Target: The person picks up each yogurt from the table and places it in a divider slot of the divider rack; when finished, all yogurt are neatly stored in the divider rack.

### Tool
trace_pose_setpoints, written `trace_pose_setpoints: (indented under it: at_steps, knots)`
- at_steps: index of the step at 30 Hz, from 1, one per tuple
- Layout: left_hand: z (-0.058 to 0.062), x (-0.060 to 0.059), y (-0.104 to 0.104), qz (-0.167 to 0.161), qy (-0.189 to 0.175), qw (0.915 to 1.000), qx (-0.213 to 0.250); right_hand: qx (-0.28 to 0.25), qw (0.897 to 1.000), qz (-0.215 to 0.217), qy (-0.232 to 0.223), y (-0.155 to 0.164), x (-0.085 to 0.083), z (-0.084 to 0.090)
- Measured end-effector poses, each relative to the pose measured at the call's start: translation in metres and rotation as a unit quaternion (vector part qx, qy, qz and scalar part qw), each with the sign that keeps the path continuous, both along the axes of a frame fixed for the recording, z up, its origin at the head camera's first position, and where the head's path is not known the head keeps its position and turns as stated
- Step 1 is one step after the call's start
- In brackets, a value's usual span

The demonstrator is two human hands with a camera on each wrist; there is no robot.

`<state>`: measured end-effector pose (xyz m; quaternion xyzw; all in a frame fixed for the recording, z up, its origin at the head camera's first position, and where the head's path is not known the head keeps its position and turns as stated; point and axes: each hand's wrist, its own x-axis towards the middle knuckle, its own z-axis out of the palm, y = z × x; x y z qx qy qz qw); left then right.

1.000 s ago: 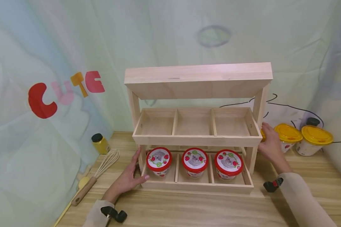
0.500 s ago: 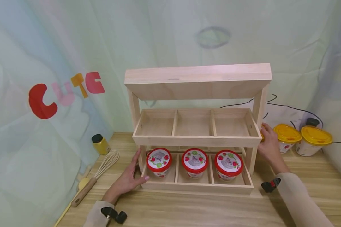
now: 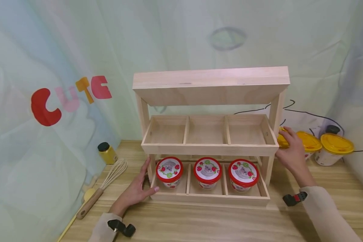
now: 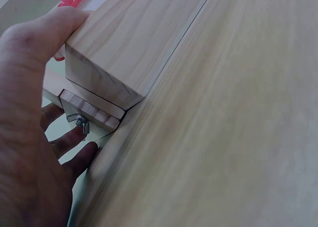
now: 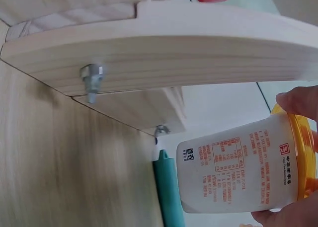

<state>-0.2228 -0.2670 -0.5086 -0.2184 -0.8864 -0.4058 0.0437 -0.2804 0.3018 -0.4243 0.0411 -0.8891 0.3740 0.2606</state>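
My left hand grips the lower left corner of a two-tier wooden display rack. Its thumb lies at the tray's front corner, and the fingers reach behind the upright, near a wing nut in the left wrist view. Beside the rack's right upright, my right hand holds a white tub by its yellow lid, thumb and fingers on opposite sides of the lid. Three red-lidded tubs, left, middle and right, fill the lower tray's compartments, one each.
Two more yellow-lidded tubs, one nearer and one farther right, stand right of the rack, with a black cap behind. At left are a whisk and a yellow jar. A printed curtain hangs behind.
My right hand has shifted slightly right and up, and more of the held tub's yellow lid shows beside the upright. The left hand keeps its place on the rack.
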Motion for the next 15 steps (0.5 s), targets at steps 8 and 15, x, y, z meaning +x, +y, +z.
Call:
trace_pose_setpoints:
  at_steps: [8,15]
  knots:
    - [-0.001,-0.001,-0.001,-0.001,0.003,1.0000,-0.004,-0.007,1.000,-0.009,-0.006,0.001,0.013,0.014]
    - [0.000,0.000,0.001,-0.002,0.006,1.0000,-0.003,0.002,1.000,-0.019,-0.001,0.003,0.025,0.027]
